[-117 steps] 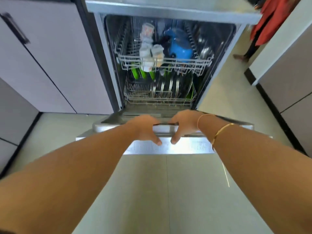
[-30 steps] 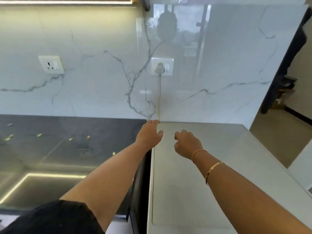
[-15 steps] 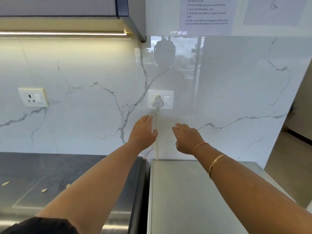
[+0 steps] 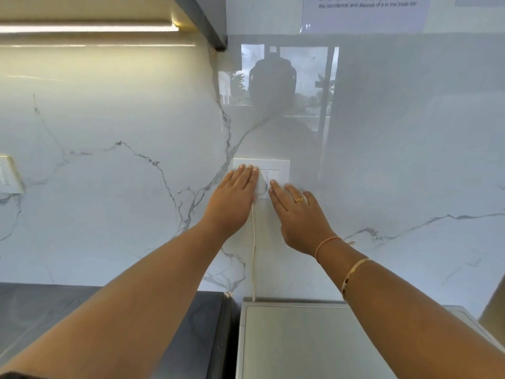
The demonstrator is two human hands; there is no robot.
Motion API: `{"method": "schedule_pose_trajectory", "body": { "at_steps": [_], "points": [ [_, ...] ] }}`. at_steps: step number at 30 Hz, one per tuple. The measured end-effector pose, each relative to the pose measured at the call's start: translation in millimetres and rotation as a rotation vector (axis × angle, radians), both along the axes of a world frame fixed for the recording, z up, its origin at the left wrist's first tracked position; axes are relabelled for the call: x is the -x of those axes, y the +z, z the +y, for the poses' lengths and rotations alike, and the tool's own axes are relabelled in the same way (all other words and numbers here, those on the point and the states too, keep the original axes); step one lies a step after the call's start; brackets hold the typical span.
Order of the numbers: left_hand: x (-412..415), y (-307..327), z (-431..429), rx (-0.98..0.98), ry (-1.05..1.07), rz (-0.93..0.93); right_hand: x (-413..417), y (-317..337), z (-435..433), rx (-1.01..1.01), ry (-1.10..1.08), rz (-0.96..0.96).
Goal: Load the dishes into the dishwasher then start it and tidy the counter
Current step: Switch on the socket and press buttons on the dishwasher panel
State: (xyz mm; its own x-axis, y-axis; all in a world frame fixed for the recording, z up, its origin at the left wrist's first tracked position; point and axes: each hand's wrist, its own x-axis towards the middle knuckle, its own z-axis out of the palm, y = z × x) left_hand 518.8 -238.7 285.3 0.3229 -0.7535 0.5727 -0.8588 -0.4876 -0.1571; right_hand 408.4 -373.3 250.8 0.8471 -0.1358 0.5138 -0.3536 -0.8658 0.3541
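Observation:
A white socket plate with switches (image 4: 277, 166) is set in the marble wall straight ahead. My left hand (image 4: 235, 199) lies flat with straight fingers over the plate's left part, hiding the plug. My right hand (image 4: 299, 217) reaches up beside it, fingers straight, its fingertip touching the lower edge of the right-hand switch. A white cord (image 4: 253, 258) hangs from under my left hand down to the grey dishwasher top (image 4: 314, 340). The dishwasher door and the dishes are out of view.
A dark counter (image 4: 35, 310) lies at the lower left, beside the dishwasher top. A second socket (image 4: 8, 175) sits on the wall at the far left. An overhead cabinet with a light strip (image 4: 90, 26) hangs at top left. A printed sheet (image 4: 363, 12) is stuck above.
Both hands have risen to the socket plate; the left now covers the plug and the right touches the switch. The view has moved closer to the wall.

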Motion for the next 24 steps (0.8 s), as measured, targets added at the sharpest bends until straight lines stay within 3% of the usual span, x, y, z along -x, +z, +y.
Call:
{"method": "schedule_pose_trajectory", "body": {
  "at_steps": [13, 24],
  "points": [
    [-7.6, -1.3, -11.3, 0.229, -0.106, -0.133, -18.6, -22.2, 1.1, 0.056, -0.054, -0.157],
    [-5.1, 1.8, -6.2, 0.234, -0.120, -0.156, -15.2, -36.0, -4.7, 0.021, 0.023, -0.221]
  ]
}}
